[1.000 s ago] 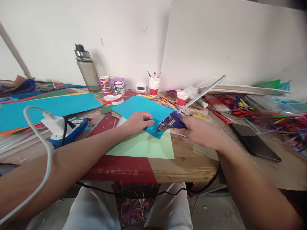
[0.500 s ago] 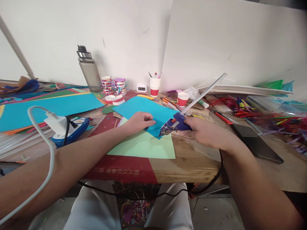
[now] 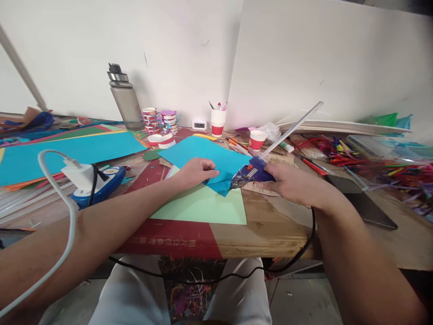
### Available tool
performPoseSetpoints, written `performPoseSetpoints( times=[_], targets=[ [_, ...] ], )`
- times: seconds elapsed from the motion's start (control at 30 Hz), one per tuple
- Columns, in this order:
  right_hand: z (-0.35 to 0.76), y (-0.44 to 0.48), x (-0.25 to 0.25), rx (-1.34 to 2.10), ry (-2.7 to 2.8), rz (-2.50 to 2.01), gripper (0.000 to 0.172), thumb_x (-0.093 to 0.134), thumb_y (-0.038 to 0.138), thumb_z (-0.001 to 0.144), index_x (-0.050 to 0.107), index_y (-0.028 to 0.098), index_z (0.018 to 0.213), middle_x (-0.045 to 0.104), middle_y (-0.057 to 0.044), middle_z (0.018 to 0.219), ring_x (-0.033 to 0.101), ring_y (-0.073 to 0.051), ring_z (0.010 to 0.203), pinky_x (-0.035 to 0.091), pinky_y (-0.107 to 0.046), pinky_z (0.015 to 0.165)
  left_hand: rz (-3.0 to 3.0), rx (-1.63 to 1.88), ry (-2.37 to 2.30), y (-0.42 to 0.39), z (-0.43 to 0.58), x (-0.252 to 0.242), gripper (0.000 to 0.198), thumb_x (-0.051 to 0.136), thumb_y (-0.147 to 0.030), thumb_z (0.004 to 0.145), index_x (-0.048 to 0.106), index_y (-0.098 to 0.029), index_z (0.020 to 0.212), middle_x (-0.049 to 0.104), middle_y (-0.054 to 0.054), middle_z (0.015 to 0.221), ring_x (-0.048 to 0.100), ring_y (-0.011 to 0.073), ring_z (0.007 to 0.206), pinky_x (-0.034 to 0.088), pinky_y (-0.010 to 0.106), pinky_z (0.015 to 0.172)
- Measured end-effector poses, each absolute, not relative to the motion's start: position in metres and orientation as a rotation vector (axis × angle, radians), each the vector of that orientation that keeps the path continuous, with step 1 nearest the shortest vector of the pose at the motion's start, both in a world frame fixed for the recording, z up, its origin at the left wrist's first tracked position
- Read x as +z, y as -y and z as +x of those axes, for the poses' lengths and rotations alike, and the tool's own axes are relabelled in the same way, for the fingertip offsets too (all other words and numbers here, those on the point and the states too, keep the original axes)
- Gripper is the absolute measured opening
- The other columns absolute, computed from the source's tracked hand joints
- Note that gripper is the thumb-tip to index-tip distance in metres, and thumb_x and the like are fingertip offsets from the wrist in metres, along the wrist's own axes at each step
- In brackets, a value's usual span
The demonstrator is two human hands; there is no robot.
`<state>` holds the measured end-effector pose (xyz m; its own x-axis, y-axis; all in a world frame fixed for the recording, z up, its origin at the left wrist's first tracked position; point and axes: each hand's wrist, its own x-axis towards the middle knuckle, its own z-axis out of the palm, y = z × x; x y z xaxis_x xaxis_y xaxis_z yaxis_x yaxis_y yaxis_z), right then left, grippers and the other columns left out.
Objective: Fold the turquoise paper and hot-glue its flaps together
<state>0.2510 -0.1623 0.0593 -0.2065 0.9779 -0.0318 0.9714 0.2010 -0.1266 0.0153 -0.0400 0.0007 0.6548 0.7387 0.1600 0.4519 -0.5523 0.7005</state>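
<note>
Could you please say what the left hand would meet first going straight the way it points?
Likely the glue gun held in the right hand, though depth there is hard to judge.

Head-worn view, forward and down over table [image 3: 270, 228]

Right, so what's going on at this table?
A person is working on paper with a glue gun. The right hand grips it, a clear glue stick jutting up from its back and its nozzle by the near corner of a blue sheet; I can't tell whether they touch. The left hand rests on that sheet, which partly overlaps a pale green sheet. Paper cups stand behind.
</note>
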Motion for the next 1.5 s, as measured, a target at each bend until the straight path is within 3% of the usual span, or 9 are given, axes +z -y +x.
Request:
performPoseSetpoints(
  times=[0.23,0.43,0.63,0.87,1.5],
  targets=[
    [0.248,0.161,0.059,0.142,2.405,-1.970,0.029,0.046,0.044,0.091,0.059,0.018,0.091,0.069,-0.009,0.092,0.060,-0.020,0.075,0.040,-0.026,0.063,2.201,0.595,-0.908,0.039,0.016,-0.001,0.032,0.059,-0.042,0.077,0.047,-0.017,0.060,0.042,-0.005,0.057,0.037,0.0093,0.055,0.027,0.024,0.053],
    [0.258,0.155,0.057,0.109,2.337,-1.969,0.022,0.049,0.034,0.090,0.059,0.019,0.102,0.068,-0.010,0.106,0.062,-0.022,0.092,0.042,-0.026,0.074,2.183,0.581,-0.905,0.040,0.015,0.001,0.032,0.059,-0.040,0.077,0.046,-0.017,0.059,0.041,-0.005,0.057,0.037,0.0092,0.055,0.027,0.024,0.053],
    [0.257,0.153,0.057,-0.074,2.235,-2.175,0.026,0.048,0.034,0.089,0.061,0.015,0.100,0.069,-0.014,0.102,0.063,-0.025,0.088,0.042,-0.029,0.071,2.194,0.597,-0.886,0.040,0.015,0.000,0.034,0.059,-0.041,0.077,0.044,-0.017,0.058,0.041,-0.005,0.057,0.036,0.0093,0.056,0.027,0.024,0.053],
    [0.257,0.155,0.058,-0.006,2.283,-2.100,0.024,0.047,0.036,0.090,0.059,0.018,0.099,0.069,-0.012,0.102,0.063,-0.024,0.087,0.042,-0.028,0.070,2.168,0.590,-0.900,0.039,0.016,-0.001,0.028,0.061,-0.041,0.075,0.054,-0.017,0.063,0.046,-0.004,0.059,0.039,0.0097,0.056,0.029,0.023,0.054],
    [0.258,0.155,0.055,-0.129,2.231,-2.187,0.026,0.047,0.036,0.089,0.059,0.017,0.102,0.068,-0.015,0.107,0.063,-0.027,0.095,0.043,-0.032,0.077,2.155,0.631,-0.918,0.040,0.015,0.001,0.030,0.060,-0.043,0.076,0.052,-0.017,0.063,0.047,-0.003,0.059,0.039,0.0099,0.056,0.028,0.024,0.054]
  ],
)
